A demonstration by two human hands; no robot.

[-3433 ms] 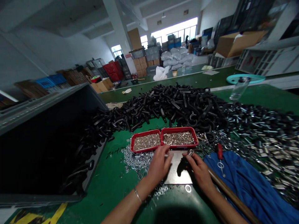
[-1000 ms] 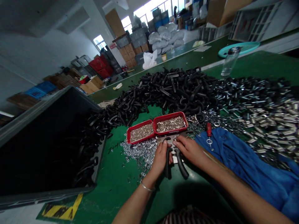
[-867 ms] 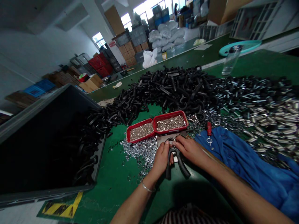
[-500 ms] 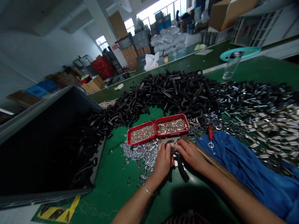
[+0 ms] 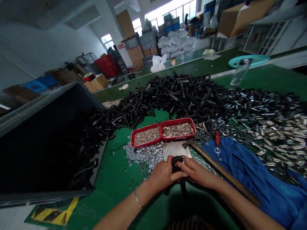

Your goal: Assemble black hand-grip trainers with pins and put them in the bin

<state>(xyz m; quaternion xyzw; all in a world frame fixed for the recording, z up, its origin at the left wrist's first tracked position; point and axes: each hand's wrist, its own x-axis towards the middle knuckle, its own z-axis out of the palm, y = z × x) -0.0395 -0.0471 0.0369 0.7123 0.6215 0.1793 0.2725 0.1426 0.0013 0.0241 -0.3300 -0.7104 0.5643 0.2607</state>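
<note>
My left hand (image 5: 162, 174) is closed around a black U-shaped bent part (image 5: 177, 161), gripping one of its legs. My right hand (image 5: 197, 172) pinches the same part near its curved top, where a small silvery washer or pin sits. Both hands hover just in front of a flat steel plate (image 5: 176, 149) on the green table. Behind the plate stands a red two-compartment tray (image 5: 165, 132) filled with small silvery pins. A hammer (image 5: 217, 167) with a wooden handle lies to the right of my hands.
A large heap of black U-shaped parts (image 5: 182, 95) covers the table's middle. Silvery sleeves (image 5: 278, 127) lie at the right, loose washers (image 5: 144, 156) at the left. A blue cloth (image 5: 251, 179), red screwdriver (image 5: 217, 140), dark crate (image 5: 48, 143) and glass bottle (image 5: 238, 73) surround them.
My hands pulled back toward me from the steel plate, carrying the black U-shaped part. The plate and the hammer head now lie uncovered. The view tilted slightly.
</note>
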